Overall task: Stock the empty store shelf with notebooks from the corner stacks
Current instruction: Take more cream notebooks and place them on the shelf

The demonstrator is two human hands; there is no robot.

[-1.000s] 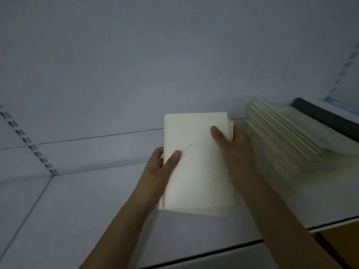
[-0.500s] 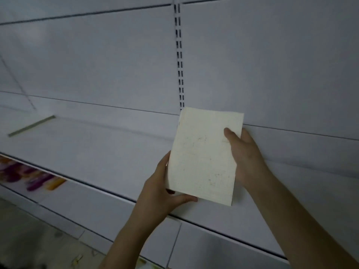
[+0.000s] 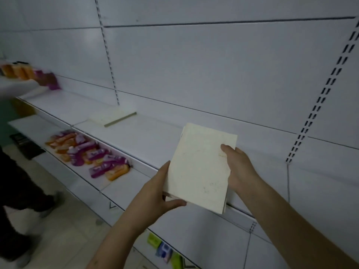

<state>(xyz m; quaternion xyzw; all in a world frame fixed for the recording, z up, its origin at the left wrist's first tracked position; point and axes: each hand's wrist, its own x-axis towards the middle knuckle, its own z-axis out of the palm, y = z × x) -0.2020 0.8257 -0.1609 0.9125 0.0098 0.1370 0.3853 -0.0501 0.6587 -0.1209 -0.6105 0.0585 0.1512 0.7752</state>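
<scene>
I see my left hand (image 3: 155, 193) gripping the notebooks (image 3: 202, 167) at their lower left corner, thumb curled over the cover, while my right hand (image 3: 238, 167) clasps the right edge, thumb on top. The thin cream stack is matte, scuffed and rectangular, held tilted above the white shelf (image 3: 155, 136). Another pale notebook (image 3: 112, 117) lies flat farther left. On the lower shelf, purple-and-orange packets (image 3: 93, 154) are blurred; a person (image 3: 17, 88) at far left is cut off.
</scene>
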